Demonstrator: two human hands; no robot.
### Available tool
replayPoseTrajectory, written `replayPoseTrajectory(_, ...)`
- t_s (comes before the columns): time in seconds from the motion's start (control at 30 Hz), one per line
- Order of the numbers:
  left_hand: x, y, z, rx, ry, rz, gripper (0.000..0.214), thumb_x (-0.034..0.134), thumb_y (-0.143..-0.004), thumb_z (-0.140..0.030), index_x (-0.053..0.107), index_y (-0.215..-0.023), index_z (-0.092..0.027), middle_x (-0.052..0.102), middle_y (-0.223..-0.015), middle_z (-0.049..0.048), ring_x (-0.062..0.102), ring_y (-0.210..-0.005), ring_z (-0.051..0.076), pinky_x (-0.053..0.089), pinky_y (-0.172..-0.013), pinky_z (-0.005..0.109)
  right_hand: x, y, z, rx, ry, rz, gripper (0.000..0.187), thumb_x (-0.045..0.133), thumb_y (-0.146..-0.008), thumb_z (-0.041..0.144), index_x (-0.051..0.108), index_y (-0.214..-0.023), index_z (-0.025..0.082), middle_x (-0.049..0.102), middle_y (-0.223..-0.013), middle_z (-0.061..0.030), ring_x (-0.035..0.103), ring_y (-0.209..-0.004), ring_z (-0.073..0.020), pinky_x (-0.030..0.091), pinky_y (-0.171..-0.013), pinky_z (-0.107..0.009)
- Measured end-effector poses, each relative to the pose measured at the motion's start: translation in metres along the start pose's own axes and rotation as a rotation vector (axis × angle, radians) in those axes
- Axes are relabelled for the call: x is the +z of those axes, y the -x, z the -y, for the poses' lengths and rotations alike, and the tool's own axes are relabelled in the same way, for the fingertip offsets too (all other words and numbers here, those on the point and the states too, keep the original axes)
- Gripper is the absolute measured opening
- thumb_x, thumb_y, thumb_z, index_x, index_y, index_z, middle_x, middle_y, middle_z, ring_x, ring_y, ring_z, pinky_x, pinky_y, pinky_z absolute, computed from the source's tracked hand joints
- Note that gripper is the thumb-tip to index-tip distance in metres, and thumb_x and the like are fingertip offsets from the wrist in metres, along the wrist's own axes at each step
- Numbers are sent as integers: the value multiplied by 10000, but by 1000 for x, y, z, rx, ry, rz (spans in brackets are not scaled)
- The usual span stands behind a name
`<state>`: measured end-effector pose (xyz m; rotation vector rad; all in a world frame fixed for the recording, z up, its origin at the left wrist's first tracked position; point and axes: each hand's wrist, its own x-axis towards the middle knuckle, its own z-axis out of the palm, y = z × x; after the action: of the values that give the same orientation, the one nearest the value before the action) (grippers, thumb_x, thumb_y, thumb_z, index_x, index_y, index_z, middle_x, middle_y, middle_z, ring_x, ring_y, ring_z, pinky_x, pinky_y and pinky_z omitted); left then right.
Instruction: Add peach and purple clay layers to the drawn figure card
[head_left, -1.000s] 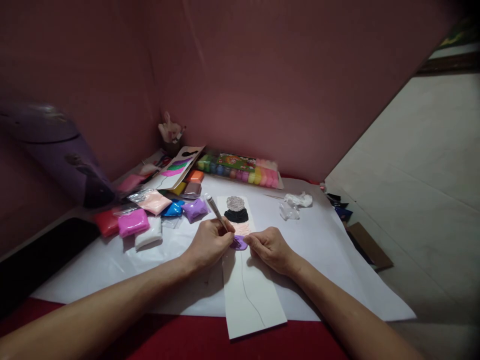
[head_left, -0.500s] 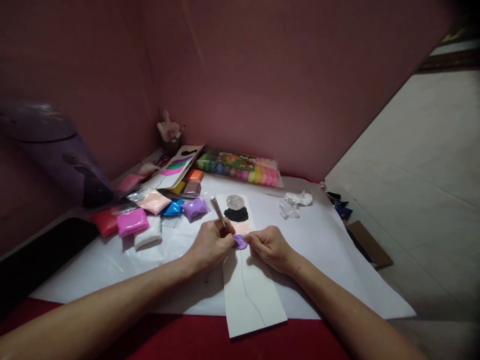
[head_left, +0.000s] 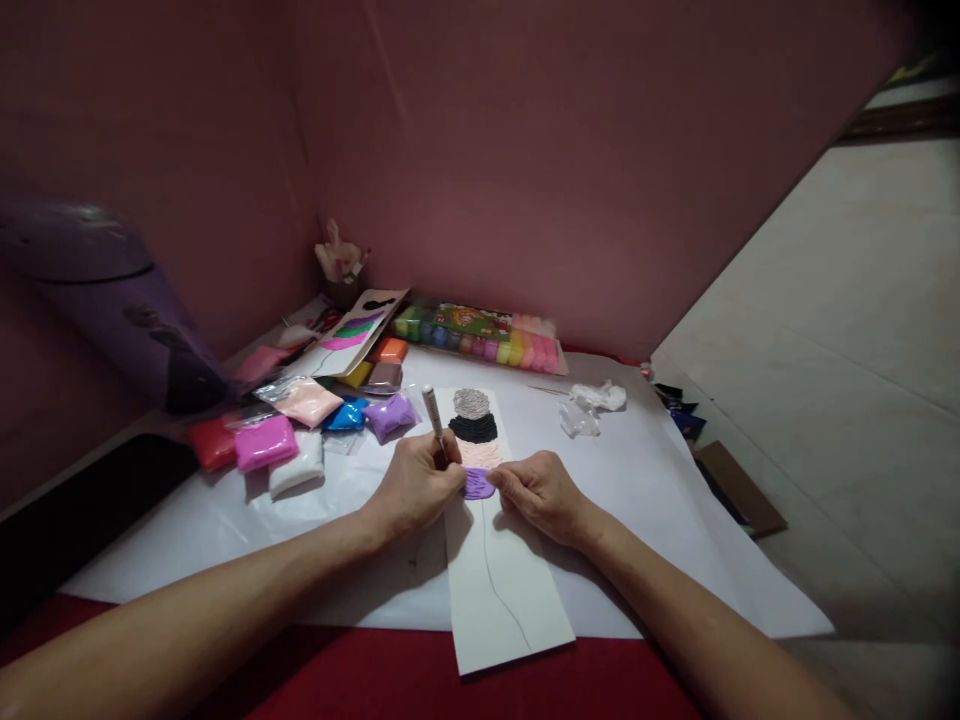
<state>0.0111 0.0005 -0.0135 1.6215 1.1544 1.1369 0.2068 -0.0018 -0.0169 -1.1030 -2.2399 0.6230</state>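
Several glossy, plastic-wrapped colour packets (head_left: 265, 443) lie left of frame centre on a white sheet (head_left: 652, 460). At centre, the left hand (head_left: 417, 484) is clamped on a slim, pale, pen-shaped tool (head_left: 433, 412); the upper end tilts left and the fingers hide the tip. Immediately right, a long, white, rectangular card (head_left: 510, 590) extends down to the lower centre of the frame. Its upper section carries, from top to bottom, a textured grey patch (head_left: 471, 403), a ridged black patch (head_left: 472, 429), a ridged peach patch (head_left: 481, 454) and a grooved purple patch (head_left: 478, 484). The purple patch is at frame centre, between the hands. The right hand (head_left: 541, 492) is curled, thumb and index finger together at the patch's right edge; whether they grip it cannot be told. Crumpled white wrapping (head_left: 600, 397) lies right of centre, well apart from the card.
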Motion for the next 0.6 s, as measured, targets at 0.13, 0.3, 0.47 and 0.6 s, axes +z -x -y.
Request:
replayPoseTrajectory(0.13, -1, -1, 0, 28, -32, -19, 80, 533, -632, -131, 514, -564, -168, 515, -521, -33, 454, -514, 96, 337, -501, 216, 1, 0, 0, 3, 7, -1, 620, 374, -982, 502, 540, -479, 181, 553, -443, 15, 468, -420, -84, 336, -502, -216)
replayPoseTrajectory(0.3, -3, -2, -1, 27, -98, -47, 87, 522, -630, -126, 515, -556, -171, 530, -512, -31, 470, -503, 98, 343, -493, 210, 1, 0, 0, 5, -8, 1, 640, 365, -980, 528, 525, -470, 175, 551, -439, 14, 459, -416, -80, 337, -509, -215)
replayPoseTrajectory(0.47, -5, -1, -1, 54, -121, -121, 91, 527, -625, -134, 517, -544, -172, 512, -496, -37, 461, -492, 94, 347, -492, 210, 0, 0, 0, 9, -10, 8, 637, 364, -981, 526, 515, -471, 175, 536, -438, 15, 450, -417, -78, 330, -499, -212)
replayPoseTrajectory(0.6, -3, 0, -2, 33, -21, -77, 59, 541, -623, -145, 551, -568, -166, 551, -519, -23, 496, -506, 107, 366, -491, 215, 0, 0, 2, 8, -10, -2, 643, 361, -979, 535, 529, -471, 178, 535, -437, 17, 445, -414, -79, 330, -497, -215)
